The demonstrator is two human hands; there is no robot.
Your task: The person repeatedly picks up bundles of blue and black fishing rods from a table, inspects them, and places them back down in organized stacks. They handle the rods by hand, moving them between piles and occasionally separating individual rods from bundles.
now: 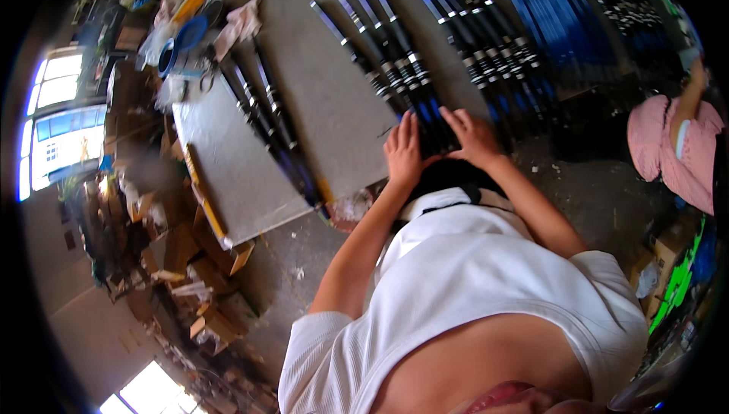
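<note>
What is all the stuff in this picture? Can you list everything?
rods: many, black and blue with silver bands, lying in rows on the table, more at the far right
table: one, grey, under the rods
board: one, grey with a yellow edge, left of the table
rods on board: a few, black, along the board's right edge
bowl: one, blue, upper left among clutter
cloth: one, pinkish, by the bowl
boxes and scraps: a heap, brown, on the floor at left
windows: bright, far left
other person: one, pink top, right edge
left hand: flat on the rod ends
right hand: flat on the rod ends
</note>
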